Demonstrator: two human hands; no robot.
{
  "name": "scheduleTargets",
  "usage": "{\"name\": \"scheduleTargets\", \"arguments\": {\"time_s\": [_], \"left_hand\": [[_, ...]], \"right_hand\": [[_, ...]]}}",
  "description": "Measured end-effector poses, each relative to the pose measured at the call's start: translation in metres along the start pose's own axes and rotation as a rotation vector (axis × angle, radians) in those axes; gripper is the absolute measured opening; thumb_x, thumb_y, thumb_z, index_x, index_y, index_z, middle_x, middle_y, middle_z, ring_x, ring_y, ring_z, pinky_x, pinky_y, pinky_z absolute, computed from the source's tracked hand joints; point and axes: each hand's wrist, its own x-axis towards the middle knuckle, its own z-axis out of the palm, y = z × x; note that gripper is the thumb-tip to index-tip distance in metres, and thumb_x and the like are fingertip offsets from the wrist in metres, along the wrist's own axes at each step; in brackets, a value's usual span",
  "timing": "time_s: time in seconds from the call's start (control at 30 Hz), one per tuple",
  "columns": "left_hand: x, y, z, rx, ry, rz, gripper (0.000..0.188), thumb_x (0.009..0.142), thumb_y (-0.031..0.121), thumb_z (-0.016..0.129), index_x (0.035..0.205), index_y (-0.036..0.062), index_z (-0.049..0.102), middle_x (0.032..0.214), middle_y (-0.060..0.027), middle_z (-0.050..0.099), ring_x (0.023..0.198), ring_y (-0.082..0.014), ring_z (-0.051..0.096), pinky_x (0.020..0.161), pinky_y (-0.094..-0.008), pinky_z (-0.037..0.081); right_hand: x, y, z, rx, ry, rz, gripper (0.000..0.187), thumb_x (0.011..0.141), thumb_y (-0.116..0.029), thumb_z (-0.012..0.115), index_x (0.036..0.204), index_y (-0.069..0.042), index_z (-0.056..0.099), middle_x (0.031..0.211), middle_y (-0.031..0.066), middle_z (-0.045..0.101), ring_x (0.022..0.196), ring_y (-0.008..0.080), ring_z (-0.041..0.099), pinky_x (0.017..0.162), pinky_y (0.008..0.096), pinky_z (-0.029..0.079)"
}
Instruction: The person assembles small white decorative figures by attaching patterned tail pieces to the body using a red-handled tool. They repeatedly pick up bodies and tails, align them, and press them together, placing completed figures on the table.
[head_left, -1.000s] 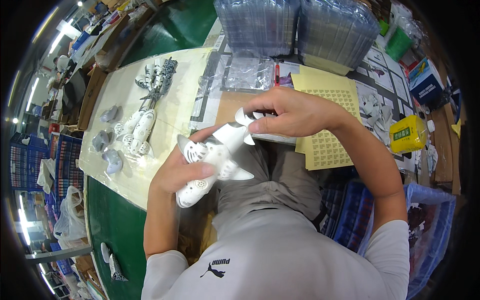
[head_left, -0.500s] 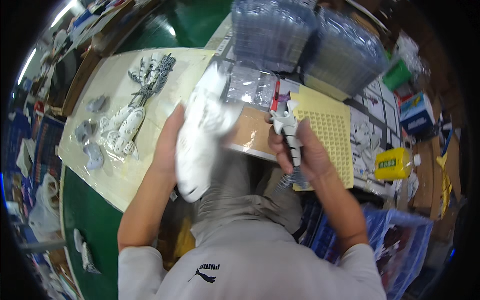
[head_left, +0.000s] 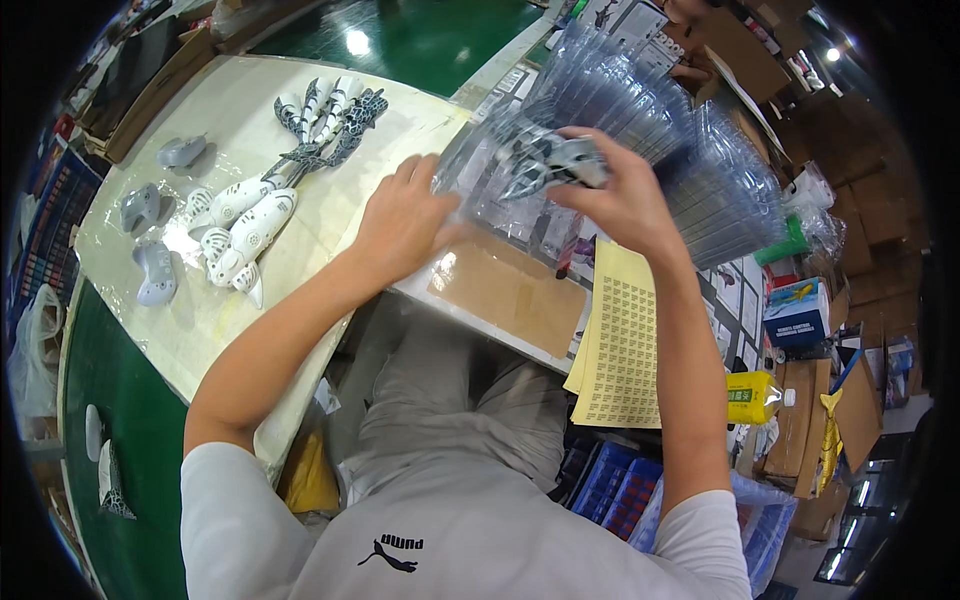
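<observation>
My right hand (head_left: 625, 195) grips a black-and-white patterned toy tail piece (head_left: 540, 160), with thumb and fingers around its paler end; its far end is blurred. To the left, my left hand (head_left: 405, 215) is at the edge of a clear plastic tray (head_left: 470, 150), fingers and thumb apparently closed on it, though the thumb is smeared by motion. On the cream board (head_left: 330, 200) lie two white toy bodies (head_left: 245, 240), several patterned tail pieces (head_left: 330, 120) and three grey remote controls (head_left: 157, 272).
Stacked clear plastic trays (head_left: 690, 150) stand at the back right. Yellow label sheets (head_left: 622, 345) lie beside a brown cardboard piece (head_left: 510, 295). Farther right are a yellow bottle (head_left: 752, 397) and a blue box (head_left: 797, 312). Blue bins (head_left: 605, 480) sit below the table edge.
The large white toy part has left my left hand, which has moved up to the clear tray. My right hand has lifted the tail piece up and over the trays.
</observation>
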Motion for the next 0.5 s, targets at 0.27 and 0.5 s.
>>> {"name": "scheduleTargets", "arguments": {"time_s": [0.27,0.5], "left_hand": [[-0.041,0.005,0.008,0.003,0.038,0.008,0.026,0.086,0.028,0.081,0.098,0.0055,0.075,0.13,-0.0188,0.063,0.115,-0.0369,0.064,0.09,-0.0459,0.054],[-0.038,0.013,-0.015,-0.069,-0.097,-0.024,0.035,0.085,0.026,0.085,0.112,0.0049,0.077,0.133,-0.0152,0.068,0.11,-0.0348,0.069,0.089,-0.0423,0.057]], "right_hand": [[0.019,-0.007,0.028,-0.494,-0.236,-0.094,0.038,0.085,-0.03,0.079,0.118,-0.01,0.075,0.11,0.016,0.074,0.114,0.0392,0.067,0.095,0.0484,0.053],[0.01,-0.008,0.035,-0.551,-0.317,-0.018,0.034,0.089,-0.032,0.08,0.113,-0.008,0.075,0.112,0.0141,0.071,0.114,0.0384,0.066,0.095,0.0492,0.052]]}}
